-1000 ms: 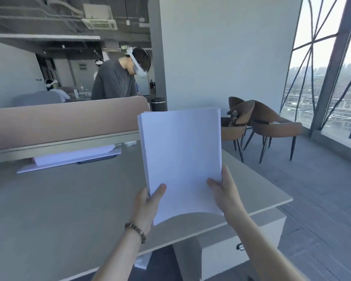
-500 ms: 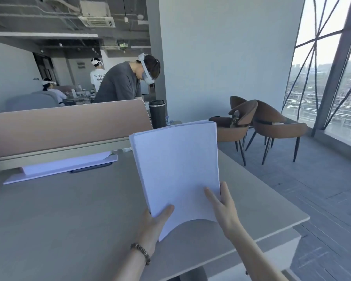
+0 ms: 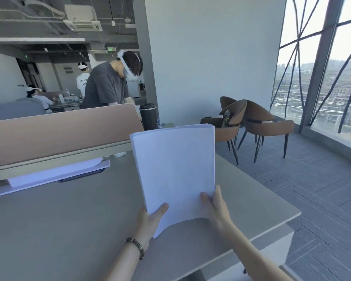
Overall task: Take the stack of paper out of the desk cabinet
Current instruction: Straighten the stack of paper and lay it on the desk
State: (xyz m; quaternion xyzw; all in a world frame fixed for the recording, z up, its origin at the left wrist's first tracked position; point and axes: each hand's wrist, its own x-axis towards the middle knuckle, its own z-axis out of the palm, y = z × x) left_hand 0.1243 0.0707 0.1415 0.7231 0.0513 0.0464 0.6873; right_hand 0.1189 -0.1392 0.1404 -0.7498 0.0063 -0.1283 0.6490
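A thick stack of white paper (image 3: 174, 171) is held tilted upright above the grey desk (image 3: 59, 230), its bottom edge bowed. My left hand (image 3: 150, 222) grips the lower left corner, thumb on the front sheet. My right hand (image 3: 217, 207) grips the lower right corner, thumb on the front as well. The white desk cabinet (image 3: 280, 252) shows only as a sliver under the desk's right end; its front is hidden from here.
A tan divider panel (image 3: 59, 134) runs along the desk's far edge, with white sheets and a dark flat object (image 3: 55, 175) lying below it. A person in a grey shirt (image 3: 107, 86) stands behind it. Brown chairs (image 3: 257, 126) stand to the right by the window.
The stack has come down and forward over the desk, both hands still on its lower corners. My view has risen, so the cabinet under the desk is now almost out of sight.
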